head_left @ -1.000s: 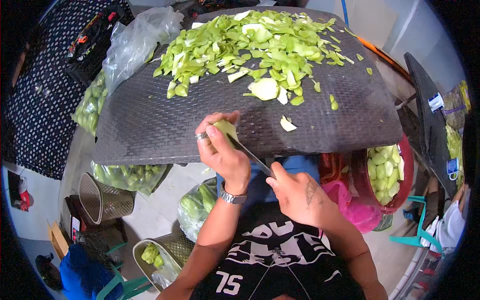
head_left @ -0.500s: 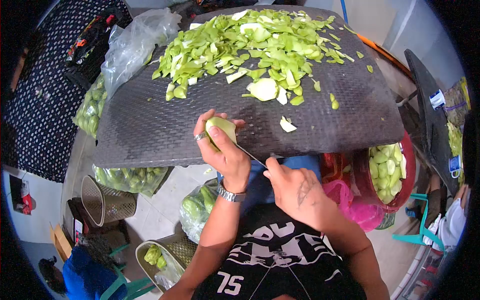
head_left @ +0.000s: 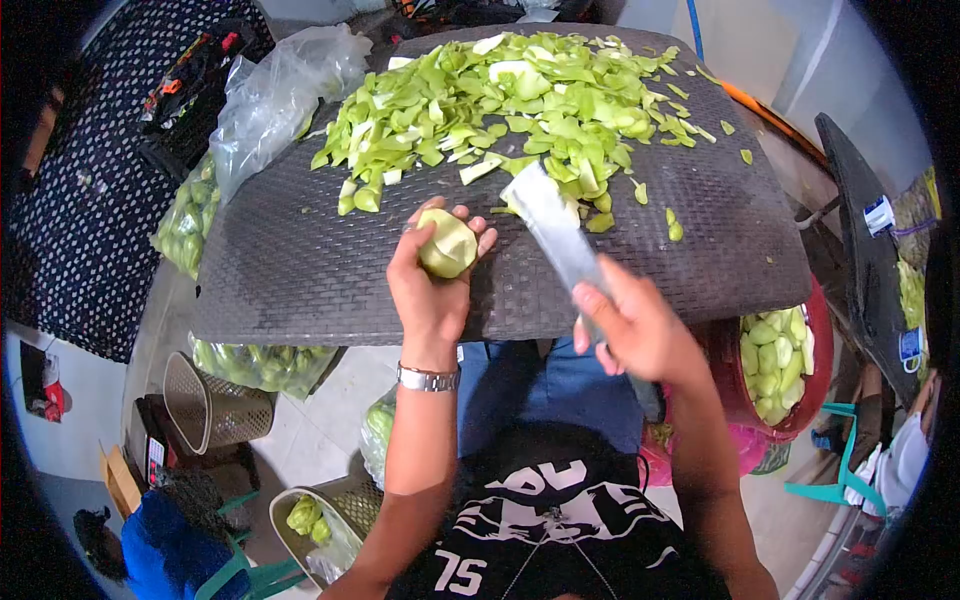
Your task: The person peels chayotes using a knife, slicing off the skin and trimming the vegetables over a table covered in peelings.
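Observation:
My left hand [head_left: 432, 290], wearing a watch, holds a pale green peeled chayote [head_left: 448, 246] above the near part of the dark woven table [head_left: 330, 265]. The fingers curl around the chayote, and a cut face points up. In my right hand [head_left: 640, 322] is a knife [head_left: 562, 228] with a broad blade, gripped by its handle. The blade points away from me, apart from the chayote, with its tip over the near edge of the peelings. A large heap of green chayote peelings [head_left: 440, 105] covers the far half of the table.
A red tub [head_left: 822, 350] of peeled chayotes stands below the table at right. Bags of green chayotes [head_left: 265, 362] sit at left near a mesh basket [head_left: 215, 400]. A clear plastic bag [head_left: 285, 90] lies at the table's far left. A person in blue [head_left: 175, 545] is lower left.
The knife has moved from beside the chayote, up and to the right, its blade now fully visible. My left hand has turned the chayote, showing a cut face upward.

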A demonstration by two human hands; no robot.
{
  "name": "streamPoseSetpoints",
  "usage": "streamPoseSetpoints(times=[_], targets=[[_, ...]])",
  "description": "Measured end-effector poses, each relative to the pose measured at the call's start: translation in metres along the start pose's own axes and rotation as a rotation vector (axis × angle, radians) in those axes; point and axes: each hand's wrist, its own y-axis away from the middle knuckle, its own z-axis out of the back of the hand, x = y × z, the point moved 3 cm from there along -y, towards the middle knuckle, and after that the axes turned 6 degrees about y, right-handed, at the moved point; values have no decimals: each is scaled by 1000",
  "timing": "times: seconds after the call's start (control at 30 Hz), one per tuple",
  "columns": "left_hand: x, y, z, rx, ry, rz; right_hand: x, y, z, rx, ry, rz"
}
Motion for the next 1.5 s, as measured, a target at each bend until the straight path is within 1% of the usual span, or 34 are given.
streamPoseSetpoints(times=[0.03,0.07,0.13,0.23,0.27,0.43,0.5,0.57,0.67,0.77,0.87,0.97,1.0,1.1,1.17,1.23,1.27,1.3,1.37,1.4,1.43,1.5], targets=[[0,1,-2,9,57,53,-2,1,-8,38,75,-35],[-1,2,-2,36,56,77,-1,4,-16,84,79,-52],[4,-1,4,23,92,82,5,7,-28,146,118,-122],[8,2,1,-25,90,67,-2,7,-39,70,205,-78],[10,4,-2,-29,74,58,0,7,-39,63,220,-97],[12,11,-9,26,55,37,-2,11,-47,111,233,-144],[12,13,-11,61,32,38,-6,11,-49,95,204,-114],[13,15,-11,39,-24,33,-13,9,-51,57,162,-54],[16,16,-11,27,-91,6,-19,11,-51,-33,382,-19],[16,19,-14,20,-117,-35,-18,17,-49,-6,343,0],[20,19,-13,42,-106,-28,-14,20,-46,74,273,-29],[26,25,-24,57,-80,62,-14,17,-46,236,19,-130],[27,28,-28,59,-70,98,-16,16,-47,240,-54,-124],[27,26,-26,25,-124,90,-31,11,-53,283,-269,-112],[26,22,-23,34,-248,82,-37,11,-56,332,-419,-126],[22,18,-22,47,-387,82,-32,14,-49,374,-602,-189],[21,10,-11,53,-492,30,-30,14,-45,397,-693,-221],[20,11,-12,31,-432,80,-30,11,-41,410,-770,-235],[19,13,-17,-11,-309,181,-33,6,-34,406,-912,-183],[17,12,-11,5,-242,242,-30,3,-29,363,-933,-201],[17,9,-9,18,-172,260,-27,-4,-21,357,-928,-157],[18,9,-5,38,-35,306,-17,-18,-1,192,-789,-65]])
